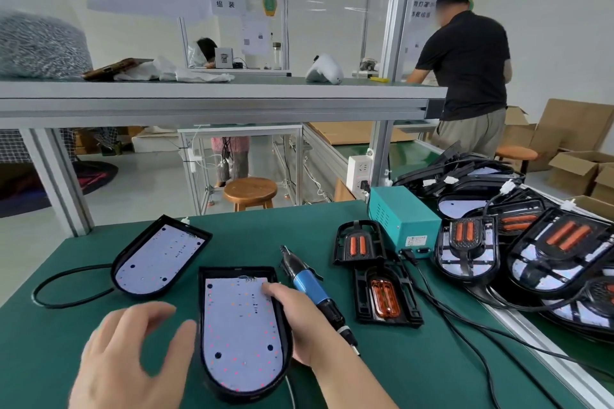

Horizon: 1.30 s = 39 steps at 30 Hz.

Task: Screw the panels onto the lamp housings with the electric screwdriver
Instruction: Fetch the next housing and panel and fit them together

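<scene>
Holding left hand (133,355) open, fingers spread, just above green mat (40,342), left of near lamp housing (242,335). Gripping that housing's right rim with right hand (292,322), fingertips curling onto its white board. Looking down at electric screwdriver (309,285) lying flat on mat just right of that hand, second lamp housing (159,259) farther left, two black panels (358,242) lying beyond screwdriver.

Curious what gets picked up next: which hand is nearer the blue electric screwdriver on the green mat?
Right. The right hand grips the right edge of the near black lamp housing, just beside the blue electric screwdriver; the left hand hovers left of that housing.
</scene>
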Tool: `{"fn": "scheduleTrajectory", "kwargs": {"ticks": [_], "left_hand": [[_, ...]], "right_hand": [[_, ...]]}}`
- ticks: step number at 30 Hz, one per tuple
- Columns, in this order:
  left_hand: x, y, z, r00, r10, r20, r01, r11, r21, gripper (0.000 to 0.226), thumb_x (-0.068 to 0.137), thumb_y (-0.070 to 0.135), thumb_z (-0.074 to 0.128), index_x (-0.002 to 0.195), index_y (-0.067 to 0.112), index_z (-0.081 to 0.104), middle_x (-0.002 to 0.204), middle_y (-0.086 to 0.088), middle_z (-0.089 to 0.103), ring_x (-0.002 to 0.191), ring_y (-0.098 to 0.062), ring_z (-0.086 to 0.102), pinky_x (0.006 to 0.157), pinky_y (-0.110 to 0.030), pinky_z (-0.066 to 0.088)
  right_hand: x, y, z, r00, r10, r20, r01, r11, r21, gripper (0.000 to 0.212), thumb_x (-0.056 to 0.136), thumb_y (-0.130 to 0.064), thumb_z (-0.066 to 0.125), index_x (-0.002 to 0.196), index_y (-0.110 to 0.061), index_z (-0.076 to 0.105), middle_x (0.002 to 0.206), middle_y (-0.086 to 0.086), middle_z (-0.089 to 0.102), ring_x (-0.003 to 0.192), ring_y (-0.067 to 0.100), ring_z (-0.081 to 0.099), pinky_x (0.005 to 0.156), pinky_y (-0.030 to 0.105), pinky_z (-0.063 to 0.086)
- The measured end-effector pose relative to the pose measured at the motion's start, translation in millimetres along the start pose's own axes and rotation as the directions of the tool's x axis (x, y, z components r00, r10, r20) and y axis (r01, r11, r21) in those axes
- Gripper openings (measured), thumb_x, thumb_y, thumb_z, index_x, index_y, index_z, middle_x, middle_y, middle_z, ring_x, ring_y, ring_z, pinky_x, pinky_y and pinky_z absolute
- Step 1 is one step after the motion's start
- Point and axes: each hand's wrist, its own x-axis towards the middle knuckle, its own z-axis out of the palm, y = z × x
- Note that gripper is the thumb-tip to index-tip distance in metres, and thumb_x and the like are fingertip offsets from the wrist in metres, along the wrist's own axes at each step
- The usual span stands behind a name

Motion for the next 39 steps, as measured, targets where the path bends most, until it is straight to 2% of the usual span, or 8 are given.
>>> {"fn": "scheduleTrajectory", "kwargs": {"ticks": [5,8,12,17,22,26,30,39], "left_hand": [[0,-8,31,0.86,-0.409,0.305,0.458,0.883,-0.108,0.043,0.089,0.047,0.066,0.127,0.029,0.057,0.096,0.013,0.067,0.09,-0.002,0.059,0.082,-0.034,0.04],[-2,-11,50,0.855,-0.407,0.32,0.433,0.901,-0.011,0.04,0.088,0.04,0.071,0.124,0.027,0.059,0.089,0.015,0.065,0.081,-0.004,0.061,0.072,-0.031,0.043],[2,-24,64,0.876,-0.388,0.288,0.378,0.921,0.091,0.037,0.09,0.024,0.07,0.127,0.024,0.064,0.116,-0.001,0.055,0.117,-0.027,0.046,0.1,-0.041,0.038],[-4,-27,73,0.837,-0.408,0.364,0.478,0.869,-0.126,0.037,0.094,0.017,0.061,0.129,0.029,0.056,0.104,0.005,0.067,0.097,-0.02,0.062,0.081,-0.037,0.043],[-5,-32,77,0.83,-0.441,0.342,0.525,0.824,-0.211,0.025,0.098,0.01,0.053,0.119,0.024,0.059,0.089,-0.001,0.065,0.081,-0.017,0.059,0.066,-0.031,0.041],[-5,-33,78,0.845,-0.423,0.328,0.495,0.85,-0.179,0.03,0.097,0.007,0.051,0.12,0.026,0.057,0.084,-0.002,0.066,0.076,-0.02,0.06,0.061,-0.031,0.041],[-3,-36,77,0.853,-0.401,0.335,0.473,0.864,-0.171,0.037,0.094,0.003,0.053,0.12,0.029,0.058,0.079,0.001,0.068,0.069,-0.02,0.061,0.058,-0.031,0.043],[-4,-44,80,0.835,-0.41,0.365,0.512,0.823,-0.247,0.047,0.093,0.001,0.053,0.13,0.03,0.058,0.098,0.007,0.071,0.084,-0.013,0.064,0.063,-0.027,0.045]], "right_hand": [[3,3,8,0.995,-0.098,-0.005,0.095,0.98,-0.174,0.01,0.093,-0.021,0.053,0.09,-0.013,0.059,0.086,0.006,0.065,0.081,0.023,0.062,0.072,0.03,0.048],[7,7,7,0.979,-0.197,-0.055,0.184,0.965,-0.185,0.013,0.093,-0.014,0.055,0.09,-0.011,0.067,0.09,0.007,0.072,0.081,0.023,0.068,0.071,0.028,0.051],[8,7,6,0.94,-0.303,-0.156,0.264,0.937,-0.229,0.019,0.096,-0.008,0.056,0.086,-0.016,0.07,0.09,0.003,0.076,0.078,0.015,0.072,0.066,0.024,0.054],[13,12,8,0.902,-0.363,-0.233,0.307,0.92,-0.244,0.015,0.098,-0.015,0.057,0.1,-0.015,0.072,0.103,0.006,0.077,0.101,0.025,0.072,0.089,0.039,0.057],[10,12,7,0.863,-0.422,-0.278,0.3,0.87,-0.391,0.021,0.102,-0.029,0.055,0.104,-0.015,0.071,0.11,0.008,0.073,0.107,0.026,0.066,0.089,0.031,0.052],[1,7,9,0.796,-0.547,-0.259,0.33,0.752,-0.571,0.035,0.103,-0.031,0.054,0.137,-0.021,0.06,0.134,-0.009,0.063,0.126,0.007,0.056,0.109,0.025,0.042],[-20,-10,-5,0.703,-0.671,-0.238,0.388,0.641,-0.662,0.038,0.1,-0.016,0.059,0.137,-0.022,0.06,0.131,-0.01,0.062,0.117,-0.007,0.057,0.091,0.0,0.038],[-95,-62,-128,0.768,-0.591,-0.248,-0.14,0.223,-0.965,0.045,0.096,-0.018,0.063,0.14,-0.028,0.057,0.145,-0.008,0.053,0.133,0.011,0.048,0.108,0.024,0.033]]}}
